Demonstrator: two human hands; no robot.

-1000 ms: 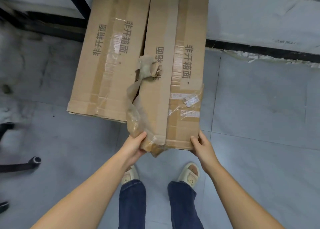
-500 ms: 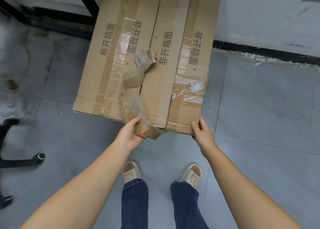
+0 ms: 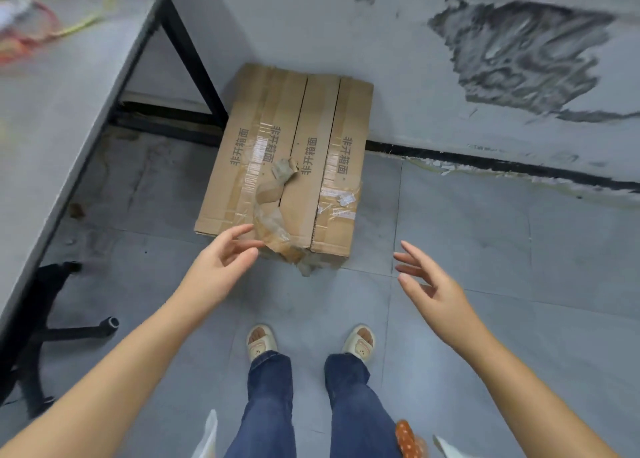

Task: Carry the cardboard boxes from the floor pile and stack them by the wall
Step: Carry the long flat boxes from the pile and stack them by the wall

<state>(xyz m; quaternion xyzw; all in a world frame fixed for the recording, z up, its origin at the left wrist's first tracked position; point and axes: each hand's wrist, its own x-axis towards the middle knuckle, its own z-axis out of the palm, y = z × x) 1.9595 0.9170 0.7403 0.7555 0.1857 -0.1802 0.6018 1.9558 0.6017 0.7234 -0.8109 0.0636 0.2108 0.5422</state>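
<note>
Two long brown cardboard boxes lie side by side on the tiled floor with their far ends against the grey wall [image 3: 433, 87]: the left box [image 3: 252, 153] and the right box [image 3: 332, 167]. Both carry printed characters and tape, and a torn strip of tape [image 3: 273, 201] curls up between them. My left hand [image 3: 221, 263] hovers open just in front of the left box's near edge, fingers spread, holding nothing. My right hand [image 3: 429, 284] is open too, off to the right of the boxes and apart from them.
A grey table [image 3: 62, 104] with a black metal leg [image 3: 188, 59] stands at the left, close beside the boxes. A black chair base [image 3: 65, 329] sits under it. My feet in sandals [image 3: 308, 343] stand behind the boxes. An orange wrapper [image 3: 408, 437] lies near my right leg.
Both hands have let go of the right box's near end and pulled back with fingers spread. The right box now lies flat beside the left one, and my view has risen.
</note>
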